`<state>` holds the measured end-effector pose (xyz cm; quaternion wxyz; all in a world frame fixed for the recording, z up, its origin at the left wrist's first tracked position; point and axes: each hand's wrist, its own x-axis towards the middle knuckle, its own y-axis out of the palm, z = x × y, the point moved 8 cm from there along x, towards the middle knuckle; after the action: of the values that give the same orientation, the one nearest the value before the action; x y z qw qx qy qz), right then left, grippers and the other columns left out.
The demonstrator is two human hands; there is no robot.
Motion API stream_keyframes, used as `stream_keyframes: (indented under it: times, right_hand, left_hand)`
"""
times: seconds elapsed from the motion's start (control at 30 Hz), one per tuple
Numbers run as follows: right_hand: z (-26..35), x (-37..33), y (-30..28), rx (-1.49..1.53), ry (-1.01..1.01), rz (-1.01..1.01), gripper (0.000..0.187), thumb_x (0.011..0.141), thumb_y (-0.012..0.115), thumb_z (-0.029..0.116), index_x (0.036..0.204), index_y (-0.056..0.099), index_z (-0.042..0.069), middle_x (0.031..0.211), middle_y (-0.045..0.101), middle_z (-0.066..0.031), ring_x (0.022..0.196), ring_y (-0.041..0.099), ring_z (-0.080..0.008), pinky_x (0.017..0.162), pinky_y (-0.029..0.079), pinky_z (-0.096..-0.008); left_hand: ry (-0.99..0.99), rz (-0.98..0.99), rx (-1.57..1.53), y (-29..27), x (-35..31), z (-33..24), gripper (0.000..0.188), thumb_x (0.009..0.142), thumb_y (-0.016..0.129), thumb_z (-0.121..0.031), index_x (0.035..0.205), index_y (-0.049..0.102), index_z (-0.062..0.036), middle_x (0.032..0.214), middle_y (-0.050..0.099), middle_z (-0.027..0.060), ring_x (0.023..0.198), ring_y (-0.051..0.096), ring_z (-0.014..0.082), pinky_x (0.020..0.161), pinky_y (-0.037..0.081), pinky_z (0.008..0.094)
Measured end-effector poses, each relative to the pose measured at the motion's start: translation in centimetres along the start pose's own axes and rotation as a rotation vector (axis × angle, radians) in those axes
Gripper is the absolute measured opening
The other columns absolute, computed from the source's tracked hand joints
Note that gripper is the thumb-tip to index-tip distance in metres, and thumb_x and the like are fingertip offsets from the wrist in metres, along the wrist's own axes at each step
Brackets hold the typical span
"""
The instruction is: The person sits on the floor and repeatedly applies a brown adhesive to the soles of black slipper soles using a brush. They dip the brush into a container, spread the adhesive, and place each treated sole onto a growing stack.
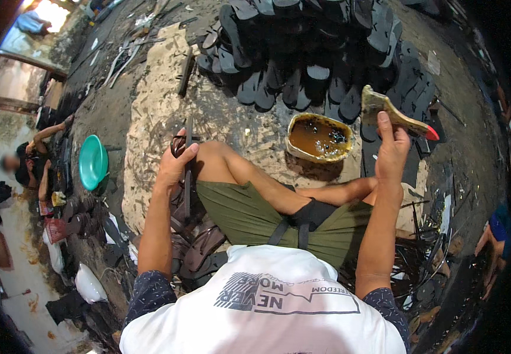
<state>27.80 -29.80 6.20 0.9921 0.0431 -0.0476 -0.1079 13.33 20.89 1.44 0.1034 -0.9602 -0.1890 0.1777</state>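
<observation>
My left hand [174,164] is closed around a sandal [188,183], held edge-on beside my left knee. The sandal has a thin dark sole and a glossy brown strap near my fingers. On the right, my right hand [392,147] grips a brush [394,112] between thumb and fingers. The brush is crusted yellowish, with a broad far end and a red tip pointing right; its bristles cannot be made out. Between my hands, beyond my crossed legs, sits a crusted tub [350,154] of amber-brown, glue-like liquid. The brush is raised to the right of the tub, apart from it.
Many dark sandals [267,88] are massed beyond the tub. More brown sandals [202,248] lie by my left thigh. A stained sheet [149,118] covers the floor. At left are a green basin [93,162] and another person [34,156]. Dark strips [394,253] are heaped at right.
</observation>
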Motion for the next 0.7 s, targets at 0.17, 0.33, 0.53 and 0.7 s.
stream_keyframes:
  times: [0.17, 0.33, 0.53, 0.7]
  right_hand:
    - [2.2, -5.1, 8.7, 0.042, 0.142, 0.182, 0.031, 0.097, 0.072, 0.028, 0.114, 0.070, 0.002, 0.105, 0.070, -0.0011, 0.091, 0.061, -0.0090, 0.083, 0.050, -0.0276]
    - [4.5, -9.9, 17.1, -0.083, -0.352, 0.440, 0.032, 0.094, 0.073, 0.016, 0.121, 0.066, 0.001, 0.110, 0.069, -0.0106, 0.101, 0.065, -0.0211, 0.088, 0.051, -0.0347]
    - [7.9, -9.0, 16.7, -0.258, -0.660, 0.341, 0.032, 0.088, 0.074, 0.008, 0.118, 0.065, 0.000, 0.111, 0.065, -0.0151, 0.103, 0.062, -0.0333, 0.090, 0.050, -0.0421]
    - [5.9, -11.7, 16.9, 0.047, -0.356, 0.570, 0.027, 0.091, 0.072, 0.009, 0.117, 0.067, 0.003, 0.113, 0.065, -0.0145, 0.108, 0.063, -0.0298, 0.097, 0.048, -0.0404]
  left_hand:
    - [0.035, 0.310, -0.672, 5.8, -4.2, -5.1, 0.074, 0.095, 0.066, -0.054, 0.144, 0.048, -0.0016, 0.124, 0.064, 0.0102, 0.117, 0.062, 0.0220, 0.106, 0.049, 0.0393]
    - [0.148, 0.314, -1.051, 16.2, -7.8, -7.9, 0.081, 0.097, 0.053, -0.066, 0.149, 0.042, -0.0055, 0.143, 0.055, 0.0128, 0.129, 0.056, 0.0264, 0.113, 0.043, 0.0436]
    - [0.195, 0.374, -1.045, 16.7, -9.3, -7.7, 0.084, 0.096, 0.051, -0.068, 0.153, 0.037, -0.0075, 0.147, 0.051, 0.0115, 0.130, 0.054, 0.0272, 0.111, 0.044, 0.0422]
    - [0.153, 0.241, -1.095, 16.3, -7.1, -7.3, 0.084, 0.096, 0.046, -0.071, 0.149, 0.043, -0.0055, 0.140, 0.056, 0.0146, 0.120, 0.060, 0.0290, 0.108, 0.047, 0.0444]
